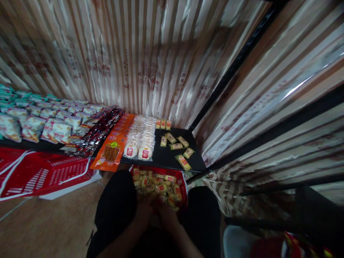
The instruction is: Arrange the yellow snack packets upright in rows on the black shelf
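Observation:
Between my knees sits a red basket (185, 183) filled with small yellow wrapped snacks (161, 187). My left hand (145, 207) and my right hand (165, 212) are close together at the basket's near side, over or among the snacks. Both hands are dark, and their fingers are too dim to make out, so I cannot tell whether they hold anything. On the black shelf (163, 160) just beyond, several loose yellow packs (176, 146) lie scattered, and three more packs (163, 124) stand in a row at the back.
Left along the shelf are clear-wrapped round crackers (145, 153), an orange snack bag (110, 152), dark shiny packs (103, 130) and white-and-green packs (53, 122). Red baskets (56, 172) stand below left. Black rack bars (231, 77) cross on the right, before striped sheeting (150, 53).

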Tool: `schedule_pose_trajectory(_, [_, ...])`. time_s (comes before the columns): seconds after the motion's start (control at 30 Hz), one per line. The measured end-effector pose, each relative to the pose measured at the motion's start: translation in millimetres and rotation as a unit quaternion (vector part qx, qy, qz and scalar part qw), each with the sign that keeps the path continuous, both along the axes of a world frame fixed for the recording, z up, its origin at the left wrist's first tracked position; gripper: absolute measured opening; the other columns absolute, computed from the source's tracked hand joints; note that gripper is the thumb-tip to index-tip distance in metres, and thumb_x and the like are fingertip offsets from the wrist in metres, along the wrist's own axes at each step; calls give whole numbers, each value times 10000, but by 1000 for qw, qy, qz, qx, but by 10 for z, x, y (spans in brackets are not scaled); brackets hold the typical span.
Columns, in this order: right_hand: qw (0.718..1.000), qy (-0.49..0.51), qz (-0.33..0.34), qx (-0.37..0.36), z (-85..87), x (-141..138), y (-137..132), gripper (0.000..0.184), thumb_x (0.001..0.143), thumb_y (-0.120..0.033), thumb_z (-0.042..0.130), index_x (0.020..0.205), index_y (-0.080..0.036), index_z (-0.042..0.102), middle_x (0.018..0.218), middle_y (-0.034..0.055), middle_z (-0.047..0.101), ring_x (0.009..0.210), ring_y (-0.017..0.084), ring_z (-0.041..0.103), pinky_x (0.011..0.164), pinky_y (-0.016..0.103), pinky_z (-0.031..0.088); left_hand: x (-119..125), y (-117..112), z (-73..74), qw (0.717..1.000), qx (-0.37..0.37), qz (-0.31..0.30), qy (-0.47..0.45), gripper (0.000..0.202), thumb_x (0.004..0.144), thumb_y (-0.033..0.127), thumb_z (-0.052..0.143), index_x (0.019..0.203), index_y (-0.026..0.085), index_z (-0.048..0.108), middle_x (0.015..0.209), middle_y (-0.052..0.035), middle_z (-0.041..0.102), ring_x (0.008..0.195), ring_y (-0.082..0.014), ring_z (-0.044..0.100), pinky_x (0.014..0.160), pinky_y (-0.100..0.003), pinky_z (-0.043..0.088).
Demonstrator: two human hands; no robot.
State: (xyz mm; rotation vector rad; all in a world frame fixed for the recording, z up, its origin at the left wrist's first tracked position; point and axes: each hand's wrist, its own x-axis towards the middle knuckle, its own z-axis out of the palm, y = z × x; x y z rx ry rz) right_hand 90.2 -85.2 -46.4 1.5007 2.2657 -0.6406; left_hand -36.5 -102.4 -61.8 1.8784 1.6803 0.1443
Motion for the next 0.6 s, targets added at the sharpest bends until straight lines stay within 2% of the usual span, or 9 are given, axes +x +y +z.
schedule_pose_trajectory(0.13, [1000, -10, 13, -13, 39, -40, 19, 449, 758, -12, 368, 1101, -165, 614, 987, 177, 679, 928, 283, 644, 763, 386, 489, 1, 25, 39, 998, -46, 1, 43, 579, 758, 13, 314, 1297, 179, 448, 1310, -73, 506, 1207, -236, 457, 1060, -430, 288])
schedule_pose_trajectory(0.2, [1000, 5, 7, -14, 6, -22, 20, 474, 747, -9, 384, 1141, -181, 584, 1018, 160, 674, 942, 267, 639, 774, 365, 483, -16, 27, 60, 998, -49, 1, 36, 589, 764, 11, 307, 1318, 177, 418, 1305, -80, 512, 1176, -221, 487, 1017, -378, 354])
schedule_pose_trajectory(0.3, [999, 29, 5, -39, -17, 61, 23, 509, 678, -10, 479, 1152, -169, 574, 1088, 167, 644, 1001, 285, 609, 815, 370, 465, -45, 14, 104, 999, -45, -6, 28, 616, 758, 22, 356, 1346, 206, 370, 1323, -81, 493, 1142, -215, 515, 981, -338, 384])
schedule_pose_trajectory(0.37, [994, 86, 12, -69, -3, 130, 32, 507, 653, -34, 526, 1138, -169, 585, 1125, 156, 629, 1037, 280, 588, 861, 362, 443, -64, 19, 143, 999, -45, -10, 29, 635, 757, 40, 398, 1357, 242, 346, 1306, -81, 511, 1122, -222, 531, 955, -338, 398])
schedule_pose_trajectory(0.43, [980, 179, 11, -88, 14, 177, 61, 459, 687, -91, 529, 1130, -196, 591, 1146, 110, 626, 1049, 237, 581, 890, 320, 425, -86, 67, 188, 998, -58, -8, 27, 610, 768, 90, 440, 1340, 290, 367, 1229, -73, 577, 1061, -227, 570, 904, -348, 426])
schedule_pose_trajectory(0.5, [965, 248, -2, -87, 21, 180, 125, 397, 748, -139, 478, 1121, -207, 595, 1159, 76, 622, 1062, 196, 569, 902, 281, 411, -117, 176, 231, 998, -61, 29, 17, 487, 795, 177, 462, 1266, 302, 464, 1137, -64, 625, 1003, -220, 597, 866, -338, 439])
schedule_pose_trajectory(0.6, [967, 241, -55, -57, 24, 98, 300, 347, 799, -165, 408, 1073, -156, 621, 1114, 102, 636, 1045, 197, 571, 904, 282, 404, -186, 423, 254, 982, -17, 186, 19, 334, 832, 214, 407, 1124, 208, 570, 1131, -89, 602, 1045, -193, 563, 895, -289, 411])
